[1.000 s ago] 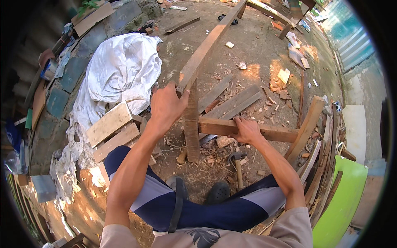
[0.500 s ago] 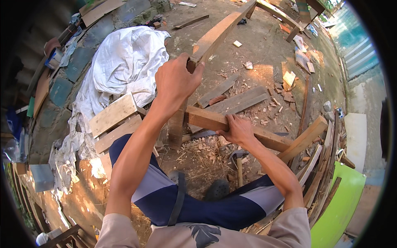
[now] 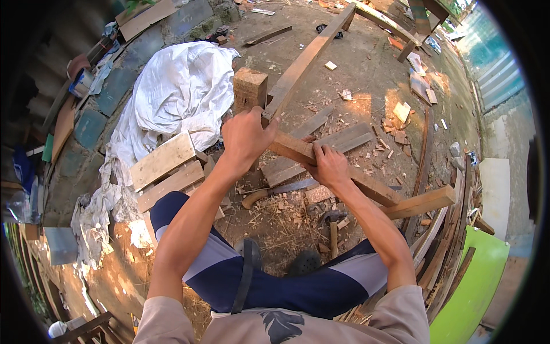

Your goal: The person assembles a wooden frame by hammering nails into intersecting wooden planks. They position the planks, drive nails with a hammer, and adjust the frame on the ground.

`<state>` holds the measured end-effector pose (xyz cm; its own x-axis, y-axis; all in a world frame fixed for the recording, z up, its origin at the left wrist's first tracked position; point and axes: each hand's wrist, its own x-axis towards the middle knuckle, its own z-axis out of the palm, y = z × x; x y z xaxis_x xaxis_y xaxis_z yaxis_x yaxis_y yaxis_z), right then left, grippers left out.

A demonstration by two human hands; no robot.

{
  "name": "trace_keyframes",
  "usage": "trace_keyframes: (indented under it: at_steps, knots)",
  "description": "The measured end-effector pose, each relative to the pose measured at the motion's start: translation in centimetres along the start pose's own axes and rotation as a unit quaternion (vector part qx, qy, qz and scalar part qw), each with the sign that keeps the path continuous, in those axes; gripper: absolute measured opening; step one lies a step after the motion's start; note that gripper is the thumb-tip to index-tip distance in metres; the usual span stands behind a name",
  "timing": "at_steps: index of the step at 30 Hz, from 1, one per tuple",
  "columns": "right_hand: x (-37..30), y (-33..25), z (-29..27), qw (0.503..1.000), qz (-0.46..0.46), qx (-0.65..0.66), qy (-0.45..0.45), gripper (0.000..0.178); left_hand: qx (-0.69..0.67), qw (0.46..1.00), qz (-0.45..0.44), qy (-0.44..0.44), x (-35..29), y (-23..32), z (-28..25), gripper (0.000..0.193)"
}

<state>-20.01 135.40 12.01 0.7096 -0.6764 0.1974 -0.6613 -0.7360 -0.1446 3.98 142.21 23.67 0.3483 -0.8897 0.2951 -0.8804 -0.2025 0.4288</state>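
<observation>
My left hand (image 3: 245,137) is closed around the corner of a wooden frame, where a squared post (image 3: 250,89) meets a long rail (image 3: 309,60) that runs away from me. The post's end stands up just beyond my knuckles. Farther right, my right hand (image 3: 330,167) grips the frame's crosspiece (image 3: 366,184) from above, fingers wrapped over it. Another post (image 3: 424,202) joins the crosspiece's right end at an angle. Below the crosspiece, a handsaw (image 3: 283,188) lies on the ground. A hammer (image 3: 333,232) rests near my feet, its head partly among wood scraps.
Loose planks (image 3: 326,149) and wood chips cover the ground under the frame. To the left are a white cloth (image 3: 172,86) and a slatted wooden piece (image 3: 163,163). Long boards (image 3: 444,246) and a green panel (image 3: 472,286) lie along the right side.
The frame has turned in my hands: the post's end has swung up beyond my left hand, and the long rail has shifted. My left hand is slightly lower, uncovering the saw's handle.
</observation>
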Motion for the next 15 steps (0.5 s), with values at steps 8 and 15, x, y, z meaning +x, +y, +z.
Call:
trace_keyframes:
  at_steps: [8, 15]
  knots:
    - [-0.2, 0.6, 0.9, 1.000, -0.006, -0.010, 0.004, 0.069, 0.030, 0.999, -0.031, -0.025, -1.5, -1.7, 1.3, 0.045]
    - [-1.7, 1.2, 2.4, 0.999, -0.027, -0.006, 0.033, 0.065, 0.025, 0.999, -0.030, -0.011, -3.3, -1.5, 2.3, 0.043]
